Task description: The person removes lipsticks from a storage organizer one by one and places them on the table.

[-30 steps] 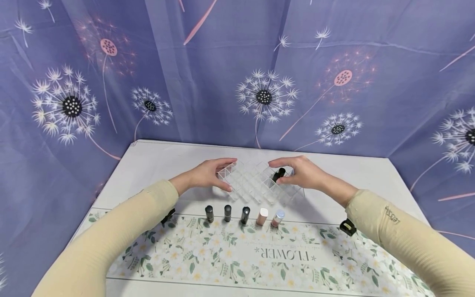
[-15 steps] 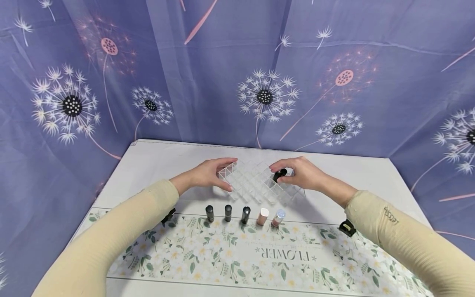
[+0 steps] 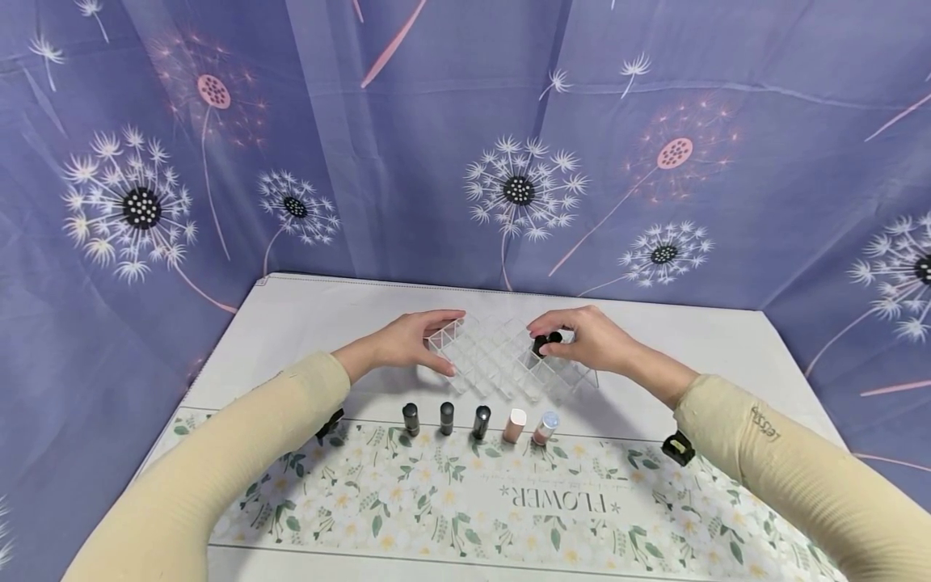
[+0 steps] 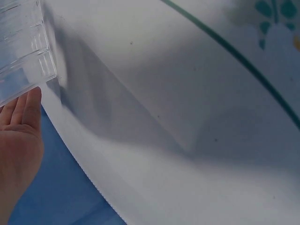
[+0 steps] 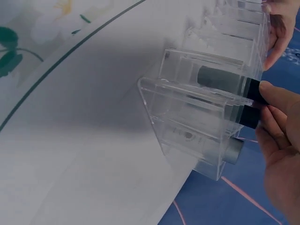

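Note:
A clear lipstick organizer (image 3: 489,360) with slanted compartments stands on the white table. My left hand (image 3: 402,341) holds its left end, thumb at the front and fingers along the back. At the other end my right hand (image 3: 600,341) pinches the top of a black lipstick (image 5: 222,80) between thumb and fingers. The lower part of that lipstick is inside a compartment. In the right wrist view, another black-capped tube (image 5: 250,116) sits in the adjoining compartment, with a silver-topped tube (image 5: 233,150) beyond it.
In front of the organizer stands a row of tubes: black ones (image 3: 447,417), a pink one (image 3: 515,424) and a blue-capped one (image 3: 545,428). A floral mat strip (image 3: 407,501) lies along the near side. A blue dandelion curtain (image 3: 436,162) hangs behind the table.
The black lipstick in my right hand has shifted slightly left and become more upright, its top now beside the other black cap. My left hand stays on the organizer.

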Motion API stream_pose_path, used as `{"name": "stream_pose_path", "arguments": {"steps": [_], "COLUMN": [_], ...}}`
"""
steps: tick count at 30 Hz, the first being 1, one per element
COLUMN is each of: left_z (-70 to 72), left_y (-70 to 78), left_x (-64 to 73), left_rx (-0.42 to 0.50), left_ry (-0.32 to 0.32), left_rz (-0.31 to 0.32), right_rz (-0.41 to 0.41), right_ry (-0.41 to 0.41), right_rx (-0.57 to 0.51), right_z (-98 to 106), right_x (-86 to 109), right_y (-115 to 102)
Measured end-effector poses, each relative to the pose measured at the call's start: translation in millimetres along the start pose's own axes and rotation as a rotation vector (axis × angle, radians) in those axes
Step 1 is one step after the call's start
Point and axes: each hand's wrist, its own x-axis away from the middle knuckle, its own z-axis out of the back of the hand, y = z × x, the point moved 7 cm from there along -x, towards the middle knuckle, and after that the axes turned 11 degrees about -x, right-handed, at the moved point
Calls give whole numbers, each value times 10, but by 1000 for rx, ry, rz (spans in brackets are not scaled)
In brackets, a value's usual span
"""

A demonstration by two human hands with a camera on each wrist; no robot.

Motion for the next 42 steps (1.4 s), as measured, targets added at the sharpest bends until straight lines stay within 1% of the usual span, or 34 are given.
{"name": "stream_pose_path", "arguments": {"steps": [11, 19, 23, 28, 36, 42], "left_z": [7, -4, 9, 10, 15, 6], "left_y": [4, -14, 9, 23, 36, 25], "left_x": [-1, -21, -10, -1, 5, 2], "left_rx": [-1, -7, -6, 1, 11, -4], "left_ry": [4, 3, 10, 9, 7, 3], "left_rz": [-11, -18, -30, -34, -32, -28], "right_rz": [21, 86, 89, 96, 135, 148], "right_ry": [28, 88, 102, 120, 149, 160], "right_rx": [25, 45, 39, 46, 31, 33], "right_z": [119, 246, 309, 378, 447, 486], "right_x": [-3, 30, 53, 118, 241, 341], "right_y": [-141, -296, -362, -444, -570, -621]}}
